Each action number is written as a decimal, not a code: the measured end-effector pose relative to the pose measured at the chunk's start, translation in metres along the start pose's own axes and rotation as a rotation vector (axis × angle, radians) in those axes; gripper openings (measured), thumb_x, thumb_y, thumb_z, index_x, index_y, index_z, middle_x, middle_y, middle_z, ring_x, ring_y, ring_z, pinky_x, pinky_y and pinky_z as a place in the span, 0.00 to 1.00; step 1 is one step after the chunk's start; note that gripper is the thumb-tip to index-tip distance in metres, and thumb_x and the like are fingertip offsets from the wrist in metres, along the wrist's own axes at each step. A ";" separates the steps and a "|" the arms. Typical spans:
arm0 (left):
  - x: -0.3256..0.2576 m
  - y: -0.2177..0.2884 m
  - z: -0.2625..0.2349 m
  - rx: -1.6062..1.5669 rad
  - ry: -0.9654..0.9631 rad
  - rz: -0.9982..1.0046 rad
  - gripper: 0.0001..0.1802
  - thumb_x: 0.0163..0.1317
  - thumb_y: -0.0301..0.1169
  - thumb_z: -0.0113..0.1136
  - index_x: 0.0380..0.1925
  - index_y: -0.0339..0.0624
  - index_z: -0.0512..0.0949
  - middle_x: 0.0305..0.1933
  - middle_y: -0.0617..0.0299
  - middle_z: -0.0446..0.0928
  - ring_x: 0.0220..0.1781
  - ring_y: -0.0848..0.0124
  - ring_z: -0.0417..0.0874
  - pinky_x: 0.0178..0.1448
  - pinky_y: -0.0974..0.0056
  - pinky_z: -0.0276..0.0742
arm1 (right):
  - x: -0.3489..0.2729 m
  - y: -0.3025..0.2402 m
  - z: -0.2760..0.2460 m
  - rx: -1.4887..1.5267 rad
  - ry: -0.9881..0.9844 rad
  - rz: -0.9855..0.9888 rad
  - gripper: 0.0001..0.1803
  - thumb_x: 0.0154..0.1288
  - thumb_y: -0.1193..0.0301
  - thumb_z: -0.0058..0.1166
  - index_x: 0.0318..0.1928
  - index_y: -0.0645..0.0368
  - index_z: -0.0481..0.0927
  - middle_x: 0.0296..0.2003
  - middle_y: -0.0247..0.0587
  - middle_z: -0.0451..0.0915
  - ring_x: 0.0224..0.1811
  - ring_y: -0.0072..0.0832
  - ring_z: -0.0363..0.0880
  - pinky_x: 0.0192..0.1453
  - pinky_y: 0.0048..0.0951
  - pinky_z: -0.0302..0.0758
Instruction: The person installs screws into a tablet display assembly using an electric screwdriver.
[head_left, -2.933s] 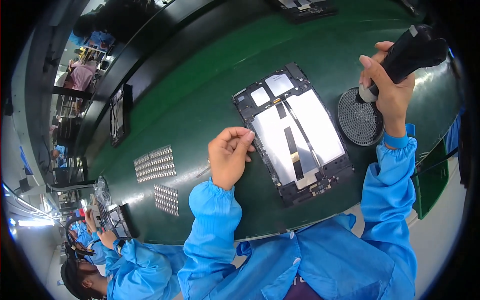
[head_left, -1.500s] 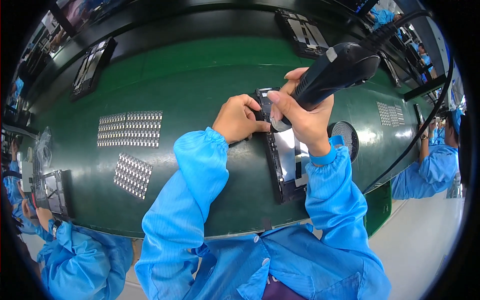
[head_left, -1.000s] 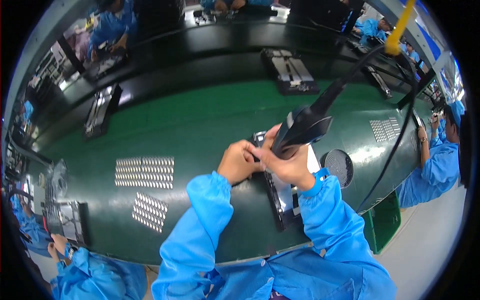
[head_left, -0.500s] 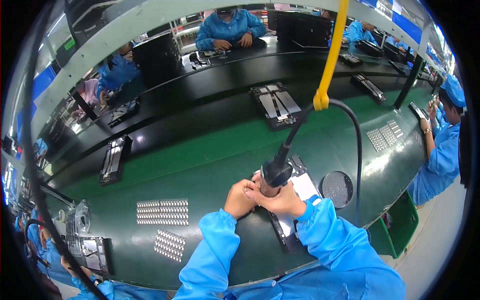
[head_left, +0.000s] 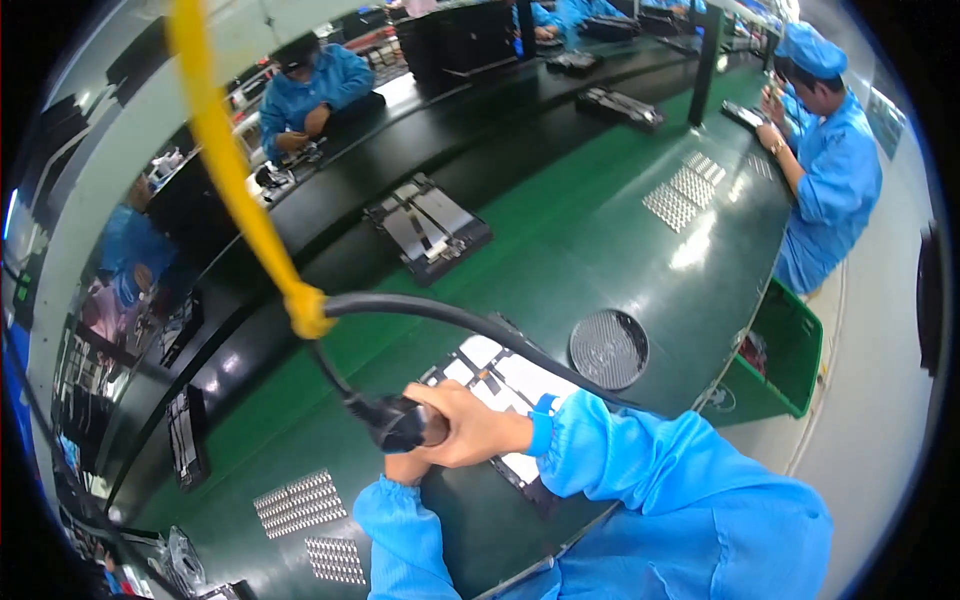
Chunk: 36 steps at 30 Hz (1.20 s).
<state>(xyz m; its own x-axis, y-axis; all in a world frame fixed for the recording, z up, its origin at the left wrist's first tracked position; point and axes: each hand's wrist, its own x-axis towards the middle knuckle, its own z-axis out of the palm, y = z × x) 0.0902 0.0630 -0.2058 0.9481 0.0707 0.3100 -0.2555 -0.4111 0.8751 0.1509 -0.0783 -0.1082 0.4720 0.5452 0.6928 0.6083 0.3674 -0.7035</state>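
Observation:
My right hand [head_left: 468, 428] is closed around a corded electric screwdriver [head_left: 398, 424] that hangs from a yellow strap [head_left: 240, 170]. My left hand [head_left: 404, 467] is just beneath the screwdriver. Its fingers are hidden behind the tool and my right hand, so I cannot see what they hold. Under and beyond my right hand lies an opened flat electronic device [head_left: 545, 385] with white panels in a black frame. The screwdriver's tip is out of sight.
A round black ribbed dish [head_left: 608, 348] stands right of the device. Sheets of small metal parts [head_left: 300, 503] lie at left, more [head_left: 685, 192] at far right. Another opened device [head_left: 430, 228] sits across the bench. A co-worker [head_left: 825, 150] works at right, above a green bin [head_left: 785, 345].
The whole view has swung to the right, so the bench things appear further left. My right hand still grips the screwdriver, while my left hand is now more hidden below it.

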 end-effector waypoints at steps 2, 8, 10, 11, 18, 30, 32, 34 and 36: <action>-0.013 -0.004 0.003 -0.014 -0.013 -0.081 0.11 0.53 0.30 0.62 0.34 0.41 0.73 0.38 0.62 0.74 0.37 0.72 0.76 0.39 0.66 0.72 | -0.003 0.002 0.007 0.004 0.049 -0.023 0.19 0.40 0.74 0.62 0.35 0.63 0.69 0.18 0.47 0.70 0.20 0.45 0.72 0.22 0.33 0.65; 0.007 0.041 0.009 -0.040 0.083 -0.465 0.10 0.53 0.29 0.62 0.34 0.40 0.73 0.39 0.61 0.74 0.32 0.73 0.77 0.29 0.71 0.73 | -0.002 0.007 0.001 0.077 0.117 0.062 0.17 0.48 0.73 0.63 0.36 0.64 0.70 0.21 0.46 0.75 0.20 0.35 0.74 0.25 0.28 0.67; 0.015 0.049 0.009 -0.038 0.110 -0.601 0.10 0.53 0.29 0.62 0.34 0.40 0.73 0.39 0.61 0.74 0.30 0.73 0.78 0.26 0.73 0.73 | 0.008 0.007 -0.012 0.084 0.183 -0.033 0.22 0.48 0.76 0.63 0.44 0.65 0.70 0.20 0.40 0.75 0.20 0.23 0.73 0.23 0.25 0.66; 0.011 0.048 0.002 -0.059 -0.036 -0.559 0.16 0.50 0.25 0.64 0.39 0.39 0.72 0.42 0.60 0.72 0.25 0.75 0.78 0.20 0.76 0.71 | 0.013 0.002 -0.026 0.097 0.184 -0.048 0.27 0.49 0.76 0.62 0.50 0.65 0.67 0.21 0.37 0.76 0.21 0.19 0.71 0.24 0.23 0.66; 0.016 0.070 0.008 -0.158 0.098 -0.504 0.46 0.40 0.14 0.66 0.62 0.30 0.54 0.61 0.44 0.61 0.30 0.73 0.80 0.31 0.72 0.77 | -0.004 -0.032 -0.162 0.169 0.466 0.109 0.25 0.49 0.79 0.63 0.49 0.66 0.68 0.29 0.40 0.79 0.27 0.22 0.80 0.29 0.20 0.77; 0.019 0.052 0.004 -0.260 -0.016 -0.447 0.51 0.39 0.12 0.65 0.64 0.30 0.49 0.67 0.38 0.50 0.33 0.74 0.79 0.41 0.71 0.77 | -0.037 0.022 -0.188 0.027 0.580 0.259 0.17 0.50 0.76 0.66 0.37 0.63 0.70 0.16 0.32 0.73 0.14 0.18 0.71 0.18 0.19 0.68; 0.020 0.049 0.005 -0.277 -0.025 -0.427 0.51 0.38 0.11 0.65 0.64 0.30 0.49 0.67 0.39 0.51 0.33 0.75 0.78 0.41 0.71 0.78 | -0.038 0.025 -0.187 -0.004 0.566 0.278 0.17 0.50 0.76 0.66 0.37 0.63 0.70 0.16 0.32 0.73 0.14 0.18 0.71 0.18 0.19 0.68; 0.020 0.049 0.005 -0.273 -0.025 -0.436 0.51 0.38 0.11 0.65 0.64 0.30 0.49 0.67 0.39 0.51 0.33 0.75 0.78 0.41 0.71 0.78 | -0.039 0.028 -0.187 -0.033 0.572 0.251 0.18 0.50 0.76 0.66 0.38 0.64 0.70 0.17 0.31 0.73 0.14 0.18 0.71 0.18 0.19 0.68; 0.020 0.050 0.004 -0.268 -0.024 -0.445 0.51 0.38 0.10 0.65 0.64 0.30 0.49 0.67 0.40 0.51 0.33 0.75 0.78 0.41 0.71 0.78 | -0.039 0.029 -0.187 -0.035 0.572 0.255 0.18 0.50 0.76 0.66 0.38 0.64 0.70 0.17 0.31 0.73 0.15 0.18 0.71 0.18 0.19 0.68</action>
<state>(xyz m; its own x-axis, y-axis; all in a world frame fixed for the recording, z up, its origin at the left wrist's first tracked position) 0.0976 0.0398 -0.1573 0.9794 0.1631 -0.1194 0.1365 -0.0983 0.9857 0.2694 -0.2297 -0.1257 0.8658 0.1193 0.4860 0.4478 0.2490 -0.8588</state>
